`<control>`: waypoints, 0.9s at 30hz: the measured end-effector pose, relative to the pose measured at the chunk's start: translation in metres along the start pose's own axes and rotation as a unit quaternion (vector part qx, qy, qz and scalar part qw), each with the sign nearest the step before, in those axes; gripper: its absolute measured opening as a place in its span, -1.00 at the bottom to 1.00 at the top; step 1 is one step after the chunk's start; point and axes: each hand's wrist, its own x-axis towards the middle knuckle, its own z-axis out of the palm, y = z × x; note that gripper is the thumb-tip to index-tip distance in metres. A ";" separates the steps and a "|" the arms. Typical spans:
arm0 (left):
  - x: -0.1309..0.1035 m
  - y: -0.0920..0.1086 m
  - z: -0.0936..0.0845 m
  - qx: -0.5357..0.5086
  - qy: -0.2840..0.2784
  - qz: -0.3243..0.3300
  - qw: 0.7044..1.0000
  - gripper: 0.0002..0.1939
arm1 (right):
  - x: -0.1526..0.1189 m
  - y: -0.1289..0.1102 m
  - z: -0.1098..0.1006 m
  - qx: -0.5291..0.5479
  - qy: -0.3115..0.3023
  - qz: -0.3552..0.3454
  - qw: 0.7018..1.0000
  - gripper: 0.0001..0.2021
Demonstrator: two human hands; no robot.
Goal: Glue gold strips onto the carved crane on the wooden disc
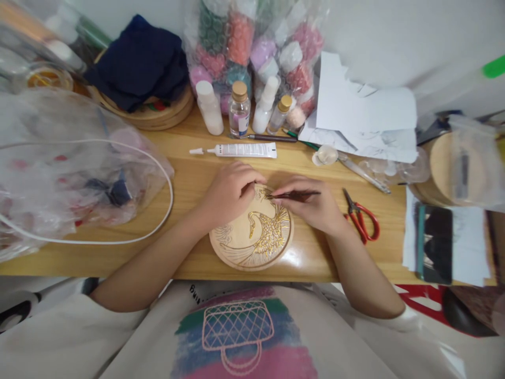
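A round wooden board [236,231] lies on the table in front of me, with a crane design outlined in shiny gold lines. The gold is dense on the wing and body; other outlines look dark and thin. My left hand [233,192] rests over the board's upper left rim, its fingers curled and thumb against the surface. From the right, my right hand [315,205] pinches dark tweezers [302,194], whose tip is at the board's upper part near fine line work. The fingers partly cover the tweezers.
Behind the board lie a white glue tube [246,150] and a brown-handled tool [272,138], with small bottles [239,110] beyond. Red-handled scissors [361,217] and a phone [435,245] are on the right. A white cable [168,184] loops over plastic bags [71,168] at left.
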 end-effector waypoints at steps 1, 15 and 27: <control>0.000 0.000 0.000 0.000 -0.001 -0.001 1.000 -0.75 | 0.000 0.000 0.000 -0.002 -0.001 0.000 1.000 -0.90; 0.000 0.001 -0.001 -0.004 -0.009 -0.016 1.000 -0.75 | 0.001 0.000 0.001 -0.014 -0.001 -0.027 1.000 -0.89; 0.001 -0.004 -0.005 -0.004 -0.051 -0.022 0.998 -0.82 | 0.000 0.001 -0.001 -0.011 -0.021 -0.038 0.999 -0.88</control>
